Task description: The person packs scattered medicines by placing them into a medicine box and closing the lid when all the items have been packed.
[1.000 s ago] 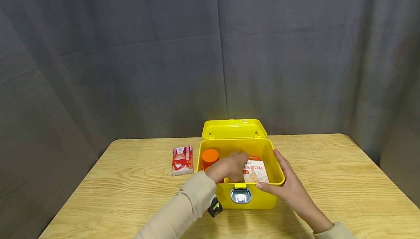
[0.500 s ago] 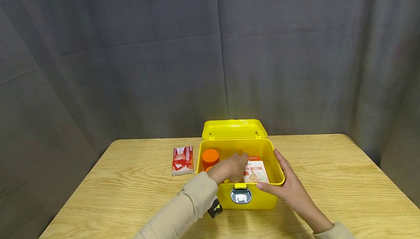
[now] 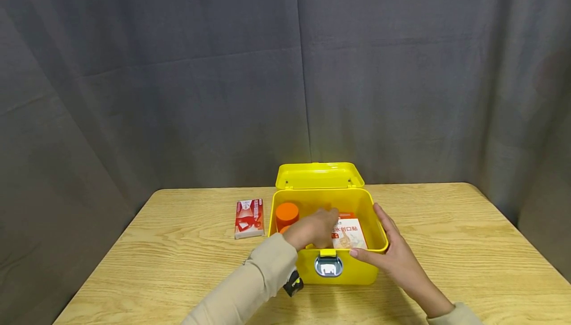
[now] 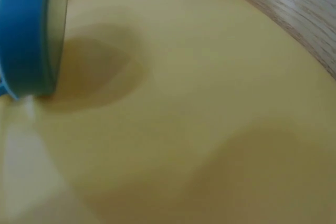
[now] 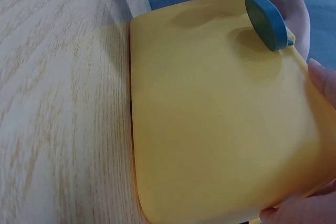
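A yellow box (image 3: pixel 354 270) with a metal latch (image 3: pixel 328 266) stands on the table, its hinged lid (image 3: pixel 318 176) raised at the back. My left hand (image 3: pixel 317 229) reaches down inside it; the lower fingers are hidden, and I cannot tell what they hold. Beside that hand lies a white and orange adhesive bandage box (image 3: pixel 351 234). Orange round caps (image 3: pixel 286 211) show at the left inside. My right hand (image 3: pixel 394 253) grips the front right corner, thumb at the front rim, fingers along the right side. In the right wrist view the yellow wall (image 5: pixel 210 114) fills the middle.
Left of the yellow box, a red and white carton (image 3: pixel 249 218) lies flat on the wooden table (image 3: pixel 178 265). A black wrist camera (image 3: pixel 293 282) hangs under the left sleeve, by the box's front. A grey curtain (image 3: pixel 223 92) stands behind the table.
Almost nothing differs. The left hand stays inside the yellow box and the right hand keeps its grip on the corner; the whole view has shifted very slightly.
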Motion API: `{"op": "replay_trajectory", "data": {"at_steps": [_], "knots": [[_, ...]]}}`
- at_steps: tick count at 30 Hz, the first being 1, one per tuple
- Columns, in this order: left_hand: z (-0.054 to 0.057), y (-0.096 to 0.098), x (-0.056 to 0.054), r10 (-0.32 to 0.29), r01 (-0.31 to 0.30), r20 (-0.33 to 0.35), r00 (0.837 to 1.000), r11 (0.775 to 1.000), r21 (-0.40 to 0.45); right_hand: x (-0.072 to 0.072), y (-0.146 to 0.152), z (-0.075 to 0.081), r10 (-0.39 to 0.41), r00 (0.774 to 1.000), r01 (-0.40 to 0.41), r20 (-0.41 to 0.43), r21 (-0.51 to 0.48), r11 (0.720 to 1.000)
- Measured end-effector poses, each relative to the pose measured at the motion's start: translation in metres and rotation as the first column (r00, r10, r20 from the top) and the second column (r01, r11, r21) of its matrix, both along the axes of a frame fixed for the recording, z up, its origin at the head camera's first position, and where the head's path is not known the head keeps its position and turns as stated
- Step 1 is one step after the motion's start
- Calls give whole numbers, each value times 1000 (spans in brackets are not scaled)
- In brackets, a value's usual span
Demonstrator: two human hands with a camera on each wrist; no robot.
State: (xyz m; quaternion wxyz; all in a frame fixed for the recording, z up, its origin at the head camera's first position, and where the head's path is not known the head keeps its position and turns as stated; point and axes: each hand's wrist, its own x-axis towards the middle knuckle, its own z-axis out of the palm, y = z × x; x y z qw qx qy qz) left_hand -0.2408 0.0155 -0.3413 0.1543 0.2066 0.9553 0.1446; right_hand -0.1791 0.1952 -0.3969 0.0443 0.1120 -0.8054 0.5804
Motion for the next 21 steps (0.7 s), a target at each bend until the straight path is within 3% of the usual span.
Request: {"op": "replay_trajectory", "data": {"at_steps": [5,11,21], "knots": [[3,-2,3,18,-19,4,1000,999,44,0,0,-1,1,1000,-1,-6,0,1000],[3,-8,3,-3,9,-53,999,993,119,1,0,-2,5,1000,-5,-9,-11,1000],[2,-23,4,46,-24,-88,995,971,237,-2,1,2,3,1000,-2,-15,41,999]]}}
